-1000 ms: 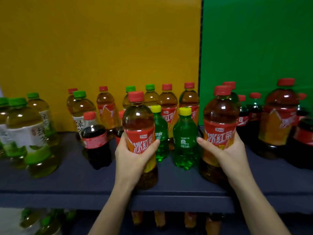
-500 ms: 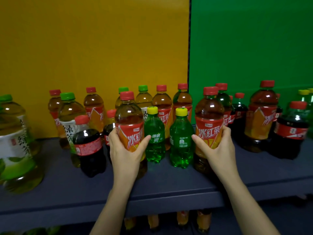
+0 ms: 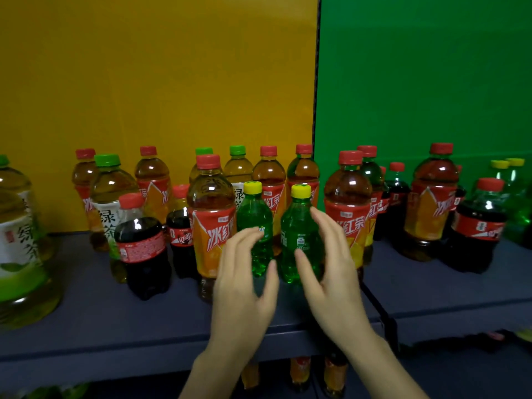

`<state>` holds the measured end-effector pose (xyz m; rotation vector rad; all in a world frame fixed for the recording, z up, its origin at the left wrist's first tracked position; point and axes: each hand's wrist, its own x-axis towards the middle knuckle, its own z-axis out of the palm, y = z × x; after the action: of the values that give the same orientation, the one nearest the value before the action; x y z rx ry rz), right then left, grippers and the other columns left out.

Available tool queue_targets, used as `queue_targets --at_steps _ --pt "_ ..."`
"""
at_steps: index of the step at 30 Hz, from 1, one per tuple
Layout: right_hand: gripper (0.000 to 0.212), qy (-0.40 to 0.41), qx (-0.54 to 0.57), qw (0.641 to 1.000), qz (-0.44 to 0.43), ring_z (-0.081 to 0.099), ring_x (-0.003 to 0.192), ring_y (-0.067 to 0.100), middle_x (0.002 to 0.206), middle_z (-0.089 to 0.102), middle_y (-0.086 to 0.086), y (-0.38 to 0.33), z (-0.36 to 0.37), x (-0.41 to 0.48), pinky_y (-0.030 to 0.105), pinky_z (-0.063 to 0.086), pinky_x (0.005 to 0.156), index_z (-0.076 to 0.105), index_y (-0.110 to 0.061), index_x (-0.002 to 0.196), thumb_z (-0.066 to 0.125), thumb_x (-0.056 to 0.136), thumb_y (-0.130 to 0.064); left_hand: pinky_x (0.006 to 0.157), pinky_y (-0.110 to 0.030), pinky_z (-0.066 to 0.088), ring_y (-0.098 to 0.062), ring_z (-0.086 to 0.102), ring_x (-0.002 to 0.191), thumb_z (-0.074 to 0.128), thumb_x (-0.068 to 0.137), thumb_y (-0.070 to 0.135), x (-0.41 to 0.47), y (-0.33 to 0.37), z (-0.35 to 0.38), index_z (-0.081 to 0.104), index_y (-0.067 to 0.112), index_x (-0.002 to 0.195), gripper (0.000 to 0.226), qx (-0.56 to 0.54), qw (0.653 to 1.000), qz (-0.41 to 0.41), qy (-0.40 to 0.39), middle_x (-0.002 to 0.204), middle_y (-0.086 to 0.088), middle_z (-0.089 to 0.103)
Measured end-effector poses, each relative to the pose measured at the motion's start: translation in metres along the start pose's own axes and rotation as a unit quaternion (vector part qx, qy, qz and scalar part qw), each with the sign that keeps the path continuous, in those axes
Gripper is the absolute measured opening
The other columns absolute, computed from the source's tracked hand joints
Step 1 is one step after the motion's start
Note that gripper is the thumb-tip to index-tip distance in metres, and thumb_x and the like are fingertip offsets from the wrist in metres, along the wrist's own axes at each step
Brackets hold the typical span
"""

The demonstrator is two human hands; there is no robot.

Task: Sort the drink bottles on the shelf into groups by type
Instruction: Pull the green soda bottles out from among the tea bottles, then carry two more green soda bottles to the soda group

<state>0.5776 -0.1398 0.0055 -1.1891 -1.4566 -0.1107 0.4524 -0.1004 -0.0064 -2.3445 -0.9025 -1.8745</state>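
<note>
Left grip [image 3: 244, 286] and right grip [image 3: 331, 272] spread wide, holding nothing, over the shelf [image 3: 115, 318].
Beyond the left grip stands one green bottle [image 3: 253, 210]; beyond the right, a second green bottle [image 3: 298, 223].

The left hand [image 3: 244, 286] is hovering, fingers relaxed, before one green bottle [image 3: 254, 212], the right hand [image 3: 335, 279] before the other green bottle [image 3: 298, 226], on the shelf [image 3: 115, 326].

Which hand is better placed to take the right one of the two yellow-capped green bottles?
Right. The right hand is open, thumb and fingers either side of that green bottle. The left hand, also open, sits before the neighbouring green bottle and would likely have to cross over.
</note>
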Motion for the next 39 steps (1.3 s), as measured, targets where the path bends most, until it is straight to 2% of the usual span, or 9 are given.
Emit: queue_targets --at_steps 4,8,16,19,23,28,32,35,39 --pt "0.068 -0.017 -0.018 1.0 0.014 0.004 0.141 -0.003 0.154 0.008 -0.009 0.004 0.018 0.016 0.012 0.006 0.115 0.006 -0.018 0.148 0.048 0.095 -0.017 0.111 -0.007 0.013 -0.006 0.022 0.138 0.058 0.089 0.015 0.0 -0.004 0.014 0.019 0.011 0.145 0.068 -0.014 0.994 -0.091 -0.06 0.148 -0.002 0.028" --pt "0.074 -0.003 -0.032 0.999 0.041 0.001 0.143 0.003 0.157 0.004 -0.002 0.008 0.031 0.025 0.01 0.0 0.112 0.001 -0.015 0.148 0.05 0.093 -0.014 0.114 -0.015 0.014 -0.007 0.015 0.142 0.055 0.091 0.015 0.009 -0.006 0.016 0.005 0.015 0.148 0.076 -0.038 0.988 -0.128 -0.078 0.154 0.001 0.016" --pt "0.095 -0.021 -0.016 0.991 0.134 0.029 0.137 0.019 0.149 0.028 0.007 0.024 0.045 0.029 0.037 0.032 0.111 0.005 -0.016 0.147 0.071 0.078 -0.015 0.115 -0.023 0.015 -0.007 0.015 0.142 0.051 0.092 0.011 0.023 -0.012 0.02 0.003 0.016 0.149 0.074 -0.085 0.971 -0.205 -0.09 0.156 0.002 0.014" --pt "0.094 -0.024 -0.007 0.988 0.153 0.033 0.135 0.021 0.146 0.033 0.008 0.028 0.046 0.023 0.038 0.034 0.109 0.006 -0.015 0.146 0.071 0.078 -0.016 0.119 -0.034 0.016 -0.012 0.012 0.144 0.049 0.093 0.012 0.027 -0.011 0.022 0.002 0.015 0.149 0.072 -0.095 0.964 -0.233 -0.09 0.157 0.0 0.011" --pt "0.09 -0.037 0.01 0.989 0.144 0.036 0.131 0.016 0.142 0.036 0.003 0.02 0.04 0.012 0.036 0.037 0.106 0.01 -0.019 0.144 0.072 0.078 -0.017 0.119 -0.033 0.013 -0.014 0.01 0.144 0.044 0.096 0.015 0.032 -0.009 0.025 0.004 0.013 0.148 0.066 -0.102 0.958 -0.258 -0.07 0.157 -0.003 0.01" --pt "0.085 -0.063 0.072 0.987 0.129 0.041 0.123 -0.001 0.136 0.04 -0.01 0.004 0.018 -0.012 0.007 0.035 0.097 0.018 -0.026 0.142 0.073 0.077 -0.02 0.119 -0.034 0.012 -0.015 0.01 0.144 0.042 0.097 0.016 0.036 -0.011 0.03 0.007 0.011 0.148 0.062 -0.109 0.954 -0.274 -0.055 0.157 -0.004 0.01" --pt "0.083 -0.072 0.14 0.977 0.141 0.039 0.124 -0.005 0.136 0.041 -0.017 -0.002 -0.001 -0.028 0.022 0.038 0.104 0.019 -0.038 0.14 0.073 0.076 -0.035 0.114 -0.044 0.025 -0.024 0.026 0.138 0.057 0.089 0.014 0.041 -0.018 0.037 0.012 0.007 0.145 0.073 -0.105 0.95 -0.292 -0.04 0.149 -0.012 0.027" --pt "0.082 -0.065 0.208 0.96 0.173 0.045 0.123 -0.002 0.131 0.046 -0.022 -0.007 -0.014 -0.037 0.034 0.044 0.103 0.024 -0.048 0.135 0.071 0.069 -0.05 0.112 -0.041 0.029 -0.028 0.032 0.134 0.071 0.079 0.016 0.046 -0.022 0.044 0.015 0.005 0.143 0.085 -0.102 0.938 -0.329 -0.036 0.143 -0.015 0.034" --pt "0.065 -0.025 0.298 0.929 0.216 0.06 0.104 0.001 0.109 0.062 -0.022 -0.013 -0.031 -0.046 0.021 0.054 0.078 0.039 -0.046 0.124 0.077 0.072 -0.031 0.109 -0.045 0.034 -0.028 0.039 0.13 0.082 0.066 0.019 0.055 -0.031 0.05 0.021 0.009 0.141 0.098 -0.16 0.907 -0.389 -0.018 0.14 -0.013 0.04"
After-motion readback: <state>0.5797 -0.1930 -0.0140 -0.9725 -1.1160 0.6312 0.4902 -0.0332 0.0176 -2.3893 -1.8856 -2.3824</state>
